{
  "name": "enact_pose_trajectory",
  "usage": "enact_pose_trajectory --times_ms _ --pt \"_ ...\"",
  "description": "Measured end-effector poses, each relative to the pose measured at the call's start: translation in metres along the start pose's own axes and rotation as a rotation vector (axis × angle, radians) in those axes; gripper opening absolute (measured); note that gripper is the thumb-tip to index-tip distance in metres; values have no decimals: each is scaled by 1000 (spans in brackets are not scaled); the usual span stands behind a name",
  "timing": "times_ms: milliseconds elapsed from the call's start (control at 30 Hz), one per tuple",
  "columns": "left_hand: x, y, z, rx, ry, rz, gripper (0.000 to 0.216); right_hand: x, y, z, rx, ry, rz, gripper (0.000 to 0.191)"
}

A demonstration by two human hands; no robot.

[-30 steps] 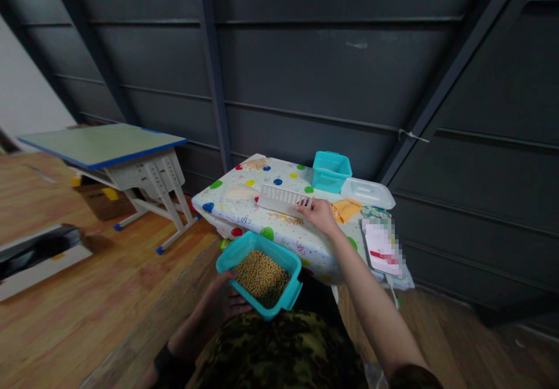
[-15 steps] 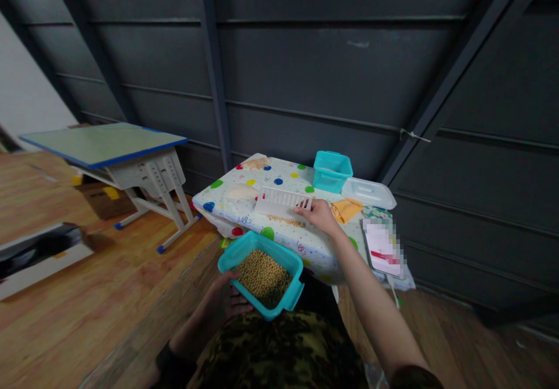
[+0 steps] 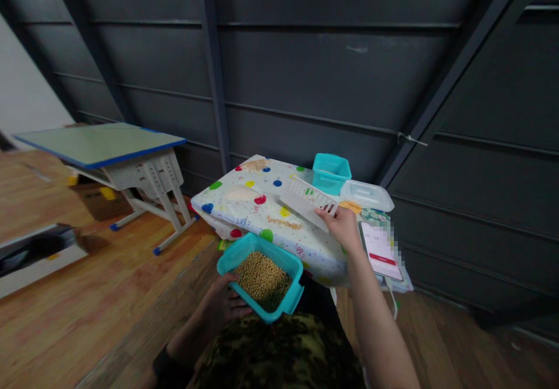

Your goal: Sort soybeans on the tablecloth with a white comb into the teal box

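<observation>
Head view: small table (image 3: pixel 244 214) against dark wall, near edge just above teal tub (image 3: pixel 262 275); open wood floor to left, second desk (image 3: pixel 100 144) well apart. On table: empty teal box (image 3: pixel 331 172) at far edge, clear lid (image 3: pixel 367 194) just beside, phone (image 3: pixel 381 250) at right corner, spilled grains (image 3: pixel 283 223) mid-cloth. Left hand (image 3: pixel 222 304) cupped under tub full of beans, held below table edge over lap. Right hand (image 3: pixel 345 226) pinched closed on white slotted tray (image 3: pixel 311 200), lifted off cloth, tilted, long axis running from fingers up-left.
</observation>
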State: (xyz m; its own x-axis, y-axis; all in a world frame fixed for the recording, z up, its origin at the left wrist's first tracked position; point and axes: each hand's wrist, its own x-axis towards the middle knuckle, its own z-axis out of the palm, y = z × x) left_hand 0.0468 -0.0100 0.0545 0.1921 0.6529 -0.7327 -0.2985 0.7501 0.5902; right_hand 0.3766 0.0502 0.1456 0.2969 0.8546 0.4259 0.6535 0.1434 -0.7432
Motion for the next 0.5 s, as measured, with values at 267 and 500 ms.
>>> enact_pose_trajectory --times_ms 267,500 --pt "-2 1 2 11 -17 46 18 -71 2 -34 -329 130 70 64" --pt "2 -6 2 -2 -30 56 16 -94 5 -29 -412 123 14 72"
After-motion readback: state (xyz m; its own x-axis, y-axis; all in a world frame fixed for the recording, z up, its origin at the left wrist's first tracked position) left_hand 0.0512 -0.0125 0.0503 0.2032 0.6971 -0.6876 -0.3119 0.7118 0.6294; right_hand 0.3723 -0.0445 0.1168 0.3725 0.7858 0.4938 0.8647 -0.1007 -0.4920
